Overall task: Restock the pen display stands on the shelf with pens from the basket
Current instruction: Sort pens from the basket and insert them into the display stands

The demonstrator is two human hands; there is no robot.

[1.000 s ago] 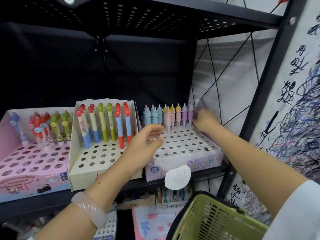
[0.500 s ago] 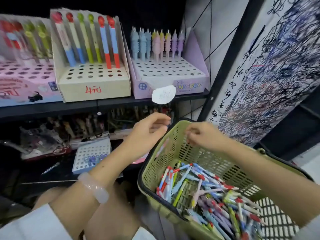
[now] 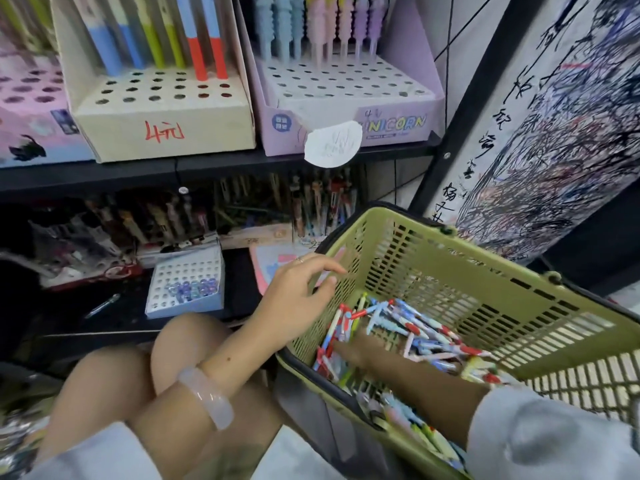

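Note:
A green plastic basket [image 3: 460,271] at lower right holds several loose coloured pens [image 3: 415,327]. My right hand [image 3: 349,351] reaches down into that pile; its fingers are buried among the pens and hidden. My left hand [image 3: 301,292] hovers at the basket's near-left rim with relaxed fingers and holds nothing. On the shelf above stand a cream display stand [image 3: 162,109] with tall coloured pens, a lilac unicorn stand [image 3: 346,95] with pastel pens in its back row, and a pink stand [image 3: 31,109] at far left.
A round white paper tag [image 3: 332,143] hangs from the shelf edge. Below, a lower shelf carries a small white holed tray [image 3: 185,282] and dark rows of pens. A black upright post [image 3: 460,112] and a scribbled paper panel [image 3: 561,126] stand on the right. My knees [image 3: 145,368] are at the bottom.
My view has tilted down from the shelf to the basket. My right hand left the unicorn stand and dropped into the pens; my left hand came down to the basket's rim.

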